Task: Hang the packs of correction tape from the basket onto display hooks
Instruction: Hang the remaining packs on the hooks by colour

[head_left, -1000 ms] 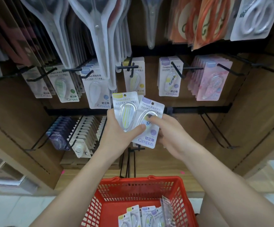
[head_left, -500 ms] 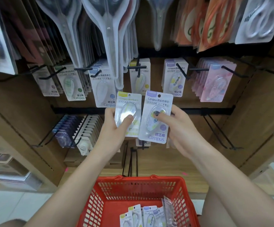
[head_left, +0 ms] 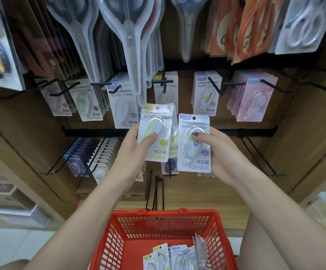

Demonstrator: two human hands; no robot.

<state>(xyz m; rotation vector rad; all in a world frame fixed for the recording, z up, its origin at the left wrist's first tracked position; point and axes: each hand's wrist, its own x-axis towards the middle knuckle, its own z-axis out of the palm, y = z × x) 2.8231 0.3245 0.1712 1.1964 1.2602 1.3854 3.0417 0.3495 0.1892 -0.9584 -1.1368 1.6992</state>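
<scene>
A yellow pack (head_left: 155, 133) and a purple pack (head_left: 194, 142) stand upright side by side before the hooks (head_left: 163, 82), one held in each hand. More packs (head_left: 174, 257) lie in the near red basket (head_left: 162, 219).

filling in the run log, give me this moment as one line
left hand: holds yellow pack | right hand: holds purple pack | neither hung yet | red basket: more packs inside

Red basket (head_left: 164, 227) holds loose correction tape packs (head_left: 174, 257); more hang on wall hooks (head_left: 215, 85).
</scene>
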